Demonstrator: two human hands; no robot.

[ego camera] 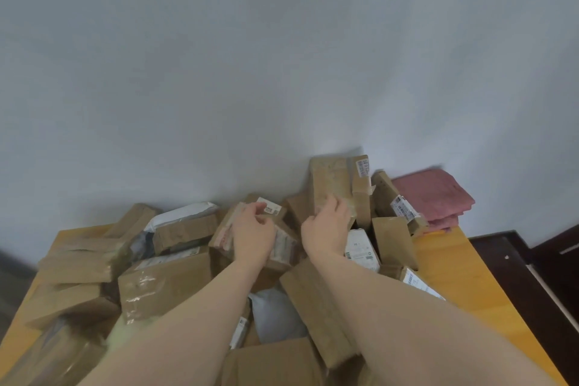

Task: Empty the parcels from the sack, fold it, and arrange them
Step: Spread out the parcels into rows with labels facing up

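A heap of brown taped parcels [163,285] and a few white mailers [185,211] covers the wooden table [463,263]. My left hand [252,235] grips a taped box with a white label [283,243] in the middle of the heap. My right hand [327,229] holds the lower edge of a tall brown box [332,182] standing upright at the back by the wall. The folded pink sack [434,194] lies at the far right corner of the table.
A grey wall rises right behind the table. More upright boxes [391,241] stand between the tall box and the sack. Bare wood shows along the table's right side. Dark furniture [539,279] stands to the right of the table.
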